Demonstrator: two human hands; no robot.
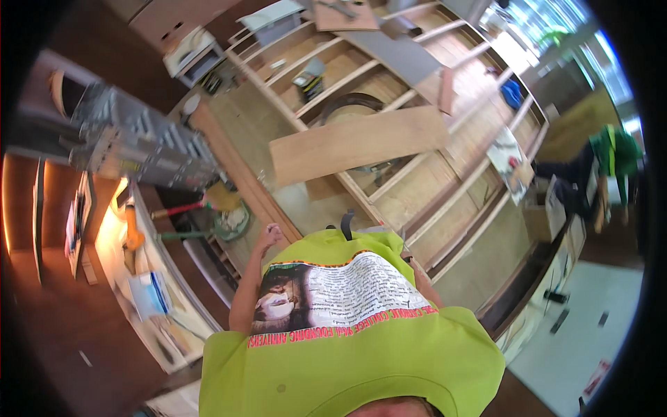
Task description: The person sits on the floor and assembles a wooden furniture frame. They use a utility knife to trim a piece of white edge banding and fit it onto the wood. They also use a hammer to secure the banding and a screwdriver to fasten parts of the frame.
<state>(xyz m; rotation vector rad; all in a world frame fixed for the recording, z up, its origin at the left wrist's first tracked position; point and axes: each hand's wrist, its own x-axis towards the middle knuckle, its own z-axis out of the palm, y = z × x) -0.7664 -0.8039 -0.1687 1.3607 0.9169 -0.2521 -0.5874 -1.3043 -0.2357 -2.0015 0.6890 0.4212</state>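
Note:
My left hand (273,235) hangs beside the hem of my yellow-green shirt (361,368), its fingers curled in with nothing visible in them. Below it lies a long brown board (236,170) on the floor. Only part of my right forearm (425,285) shows at the shirt's other side; the fingers are hidden. A dark curved piece (347,224) sticks up at my waist. Ahead of me, a loose wooden plank (358,144) rests across a large wooden frame (424,233) with several open compartments.
An aluminium ladder (142,135) lies folded at the left. Near it are a green basin (233,219) and a worktop (163,326) with an orange tool (132,233). A grey panel (396,55) lies on the frame. A person in green (615,156) is at the right, by a box (545,212).

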